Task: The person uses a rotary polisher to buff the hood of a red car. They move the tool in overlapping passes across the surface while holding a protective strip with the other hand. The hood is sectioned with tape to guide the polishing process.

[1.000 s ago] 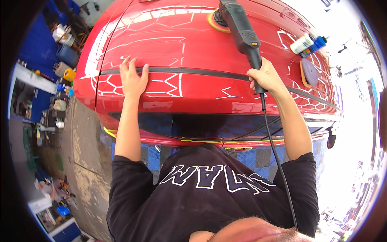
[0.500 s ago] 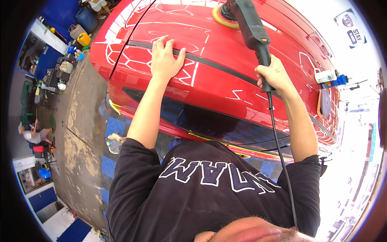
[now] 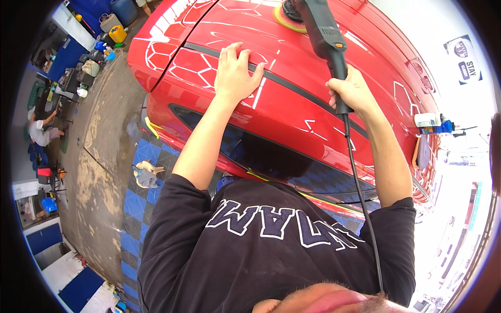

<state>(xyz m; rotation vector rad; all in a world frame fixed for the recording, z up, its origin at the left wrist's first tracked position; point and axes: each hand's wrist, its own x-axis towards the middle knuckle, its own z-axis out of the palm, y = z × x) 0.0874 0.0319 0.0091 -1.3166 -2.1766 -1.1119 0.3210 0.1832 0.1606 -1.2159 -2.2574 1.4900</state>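
My right hand (image 3: 354,93) is wrapped round the rear handle of a black car polisher (image 3: 324,39). The polisher's yellow foam pad (image 3: 284,22) meets the glossy red car roof (image 3: 250,31) at the far side. A black power cord (image 3: 356,180) runs from the handle down across my right arm and shirt. My left hand (image 3: 236,73) lies on the roof with its fingers spread, across the black roof trim strip (image 3: 297,94). It holds nothing. Below the strip is the car's dark side window (image 3: 282,155).
Two bottles, one white (image 3: 427,120) and one blue (image 3: 442,127), stand at the right on the car beside a round pad (image 3: 422,153). Cloths (image 3: 148,173) lie on blue and black floor tiles. Containers, including a yellow jug (image 3: 118,34), line the far left, where a person (image 3: 43,129) sits.
My view has turned slightly, so the car and floor appear shifted. My right hand still grips the polisher, and my left hand remains spread on the roof.
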